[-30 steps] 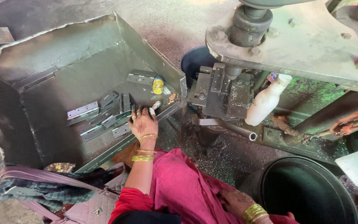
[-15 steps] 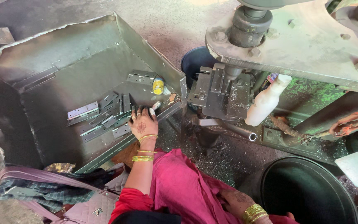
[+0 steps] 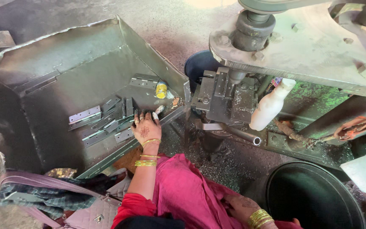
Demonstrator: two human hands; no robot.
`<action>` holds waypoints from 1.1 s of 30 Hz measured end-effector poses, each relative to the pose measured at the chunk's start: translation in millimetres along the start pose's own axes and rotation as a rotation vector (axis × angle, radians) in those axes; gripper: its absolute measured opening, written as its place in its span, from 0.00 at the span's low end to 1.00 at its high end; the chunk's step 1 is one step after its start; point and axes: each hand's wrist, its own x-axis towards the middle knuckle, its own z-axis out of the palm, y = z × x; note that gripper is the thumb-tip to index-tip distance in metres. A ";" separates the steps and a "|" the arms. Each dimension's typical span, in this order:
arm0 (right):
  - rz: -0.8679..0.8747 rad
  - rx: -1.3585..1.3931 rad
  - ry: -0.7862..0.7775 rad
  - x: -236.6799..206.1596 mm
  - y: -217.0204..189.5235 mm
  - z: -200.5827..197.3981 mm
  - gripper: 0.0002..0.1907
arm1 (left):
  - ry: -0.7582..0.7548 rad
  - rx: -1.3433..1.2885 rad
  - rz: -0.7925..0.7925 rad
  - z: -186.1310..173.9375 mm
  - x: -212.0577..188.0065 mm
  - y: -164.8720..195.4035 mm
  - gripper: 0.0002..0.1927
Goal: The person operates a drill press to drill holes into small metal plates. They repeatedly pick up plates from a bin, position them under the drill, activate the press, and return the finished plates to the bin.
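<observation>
Several flat metal hinges (image 3: 106,121) lie in the metal tray (image 3: 64,55), just left of the left hand (image 3: 145,130), whose spread fingers rest on them. Right hand (image 3: 240,206) lies on the lap, grip unclear.

- The left hand (image 3: 145,128) lay palm-down, fingers spread, on the pile of flat metal hinges (image 3: 105,120) in the big sheet-metal tray (image 3: 64,51).
- A small yellow container (image 3: 161,90) sat just beyond — near one lone hinge.
- The right hand (image 3: 241,206) rested low on the pink garment (image 3: 187,191), beside a black tub (image 3: 314,199).
- A white bottle (image 3: 271,105) leaned against the press machine (image 3: 301,46).
</observation>
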 end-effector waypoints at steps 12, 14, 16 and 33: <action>-0.260 -0.194 0.732 -38.7 -90.1 -102.7 0.09 | -0.036 -0.002 -0.031 -0.8 1.5 1.9 0.21; -0.233 -0.329 1.013 -51.6 -103.5 -132.4 0.15 | -0.036 -0.018 -0.032 0.5 1.3 1.4 0.21; -0.086 -0.438 1.210 -53.2 -113.0 -159.5 0.14 | -0.040 -0.017 -0.029 1.0 1.4 0.6 0.21; 0.170 -0.462 1.165 3.6 -60.4 -157.4 0.12 | -0.035 -0.123 -0.038 7.6 -0.8 -1.7 0.19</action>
